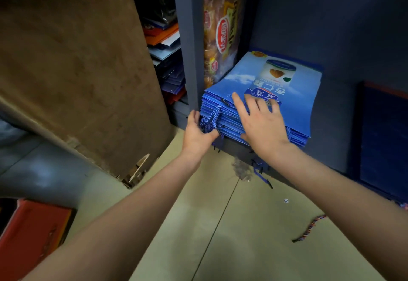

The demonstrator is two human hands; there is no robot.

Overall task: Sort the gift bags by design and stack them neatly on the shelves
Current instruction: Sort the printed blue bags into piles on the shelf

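Observation:
A stack of flat blue gift bags (293, 95), printed with sky, a can and white characters, lies on the bottom shelf (331, 148) of a dark blue unit. My right hand (260, 124) lies flat on top of the stack near its front edge, fingers spread. At the stack's front left corner my left hand (196, 132) touches the bags' edge, and its fingers and thumb close around the blue rope handles (212, 119) that hang out there.
A blue upright post (187, 44) stands left of the stack, with a snack packet (220, 29) behind it. Mixed bags (167, 59) fill the left bay. A brown cardboard sheet (77, 66) leans at left. A red box (31, 234) and a loose cord (309, 230) lie on the floor.

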